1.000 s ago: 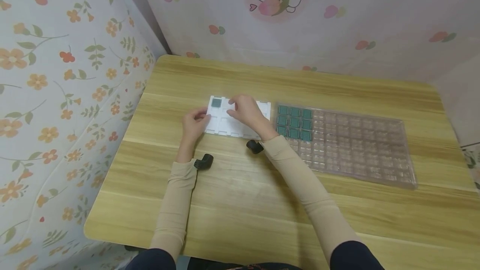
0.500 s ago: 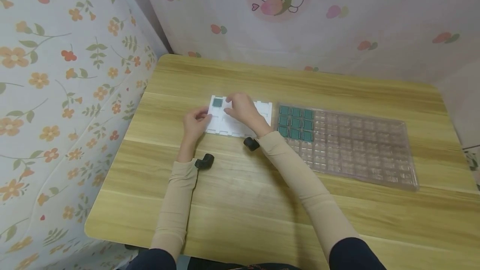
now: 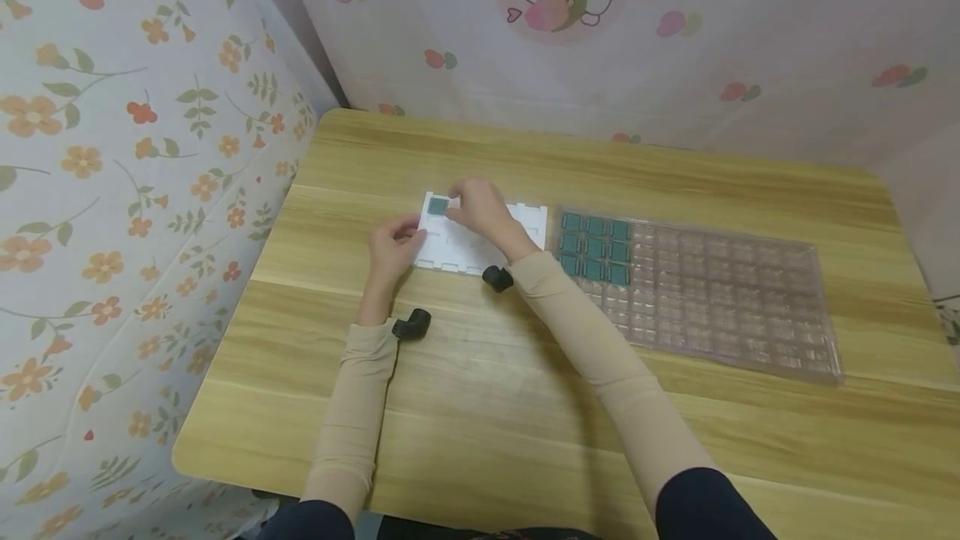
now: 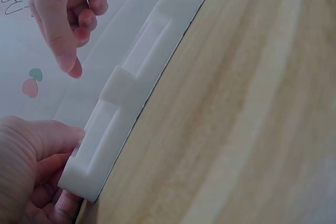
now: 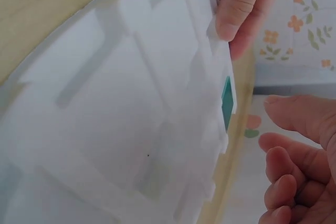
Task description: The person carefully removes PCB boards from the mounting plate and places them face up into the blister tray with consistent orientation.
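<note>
On the table lies a white tray point(image 3: 468, 255) with shallow square compartments. A green square chip point(image 3: 437, 206) sits in its far left compartment; the right wrist view shows that chip point(image 5: 227, 103) edge-on. My left hand point(image 3: 392, 250) holds the tray's left end, thumb on top and fingers at the edge; the left wrist view shows the thumb on the tray's rim point(image 4: 86, 179). My right hand point(image 3: 483, 211) hovers over the tray's far side, fingertips beside the chip. In the right wrist view its thumb and index finger are apart, with nothing between them.
To the right of the white tray stands a clear plastic tray point(image 3: 720, 298) with many pockets. Several green chips point(image 3: 595, 248) fill its far left corner. A dark camera point(image 3: 412, 324) is on the left wrist, another camera point(image 3: 497, 278) on the right. Patterned curtains point(image 3: 600, 82) border the wooden table point(image 3: 465, 407).
My right hand has moved left over the white tray, up to the green chip. My left hand has stayed at the tray's left end.
</note>
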Motion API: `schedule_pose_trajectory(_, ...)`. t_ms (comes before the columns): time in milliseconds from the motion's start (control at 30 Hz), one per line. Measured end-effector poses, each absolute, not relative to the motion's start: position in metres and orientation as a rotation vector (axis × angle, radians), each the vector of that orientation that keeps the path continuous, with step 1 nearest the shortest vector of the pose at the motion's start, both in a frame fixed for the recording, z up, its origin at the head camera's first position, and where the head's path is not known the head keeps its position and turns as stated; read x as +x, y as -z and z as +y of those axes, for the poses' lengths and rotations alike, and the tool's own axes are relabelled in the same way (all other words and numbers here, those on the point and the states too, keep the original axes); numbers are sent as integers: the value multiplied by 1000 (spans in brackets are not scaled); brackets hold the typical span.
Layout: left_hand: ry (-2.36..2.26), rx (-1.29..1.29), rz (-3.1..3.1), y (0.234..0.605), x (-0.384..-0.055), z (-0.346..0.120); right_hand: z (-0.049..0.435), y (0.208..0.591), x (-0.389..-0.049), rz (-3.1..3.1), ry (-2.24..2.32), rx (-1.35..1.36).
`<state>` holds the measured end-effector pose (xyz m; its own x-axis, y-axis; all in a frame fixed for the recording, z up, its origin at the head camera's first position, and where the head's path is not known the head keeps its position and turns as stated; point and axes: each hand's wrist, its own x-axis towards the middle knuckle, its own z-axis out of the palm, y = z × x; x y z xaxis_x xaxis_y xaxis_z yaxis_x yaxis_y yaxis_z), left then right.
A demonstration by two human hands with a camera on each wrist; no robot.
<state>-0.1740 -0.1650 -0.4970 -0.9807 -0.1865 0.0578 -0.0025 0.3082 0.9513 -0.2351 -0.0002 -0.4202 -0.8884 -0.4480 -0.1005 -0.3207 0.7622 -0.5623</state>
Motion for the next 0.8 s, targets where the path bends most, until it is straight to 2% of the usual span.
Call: schedule_pose_trajectory(800, 1759, 208, -2419, 496, -174, -166, -23, 444, -250, 2741, 748, -567)
